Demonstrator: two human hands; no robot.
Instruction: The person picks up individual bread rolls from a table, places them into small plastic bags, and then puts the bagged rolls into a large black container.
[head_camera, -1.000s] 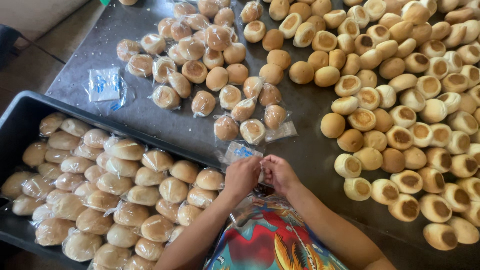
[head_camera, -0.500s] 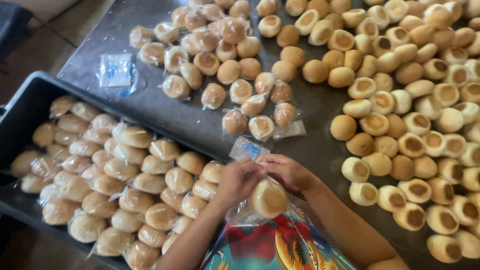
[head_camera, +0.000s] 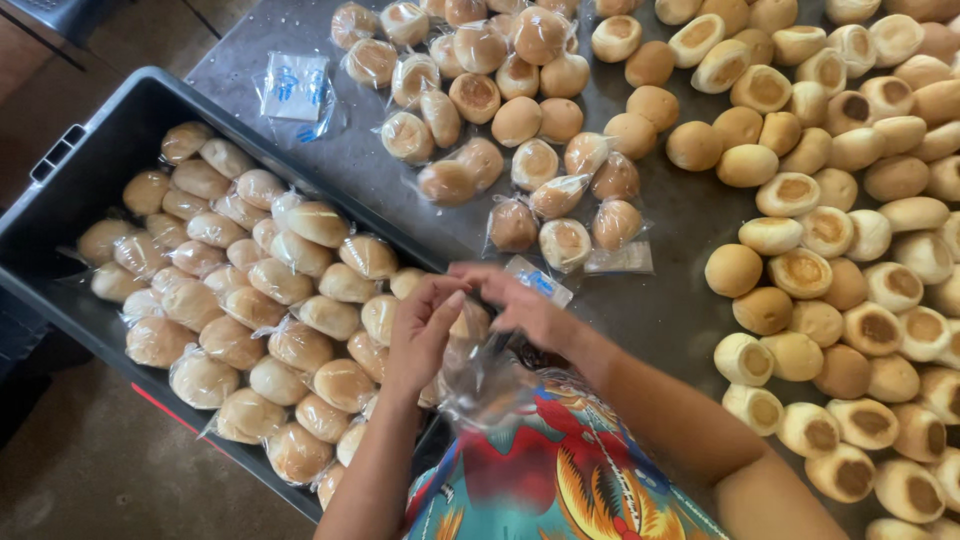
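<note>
Both hands pinch the neck of a clear bag (head_camera: 490, 385): left hand (head_camera: 425, 330) and right hand (head_camera: 520, 305) close together, the bag hanging just below. Left: crate (head_camera: 100, 160) of bagged buns (head_camera: 270, 300). Right: loose buns (head_camera: 850, 250) on the table (head_camera: 670, 310).

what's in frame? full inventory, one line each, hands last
bagged bun: one, tan in clear plastic, between both hands above the crate's near corner
crate: one, dark grey, left, filled with many bagged tan buns
bagged buns on table: a loose group, tan in clear wrap, top centre
bare buns: a large pile, golden to pale, right side, some flipped bottom up
flat clear bags: a small stack with blue print, table top left
small clear bag: one, blue print, just beyond the hands
table: one, dark grey metal
patterned shirt: one, teal, red and yellow, bottom centre
left hand: pinching the plastic
right hand: pinching the plastic
</note>
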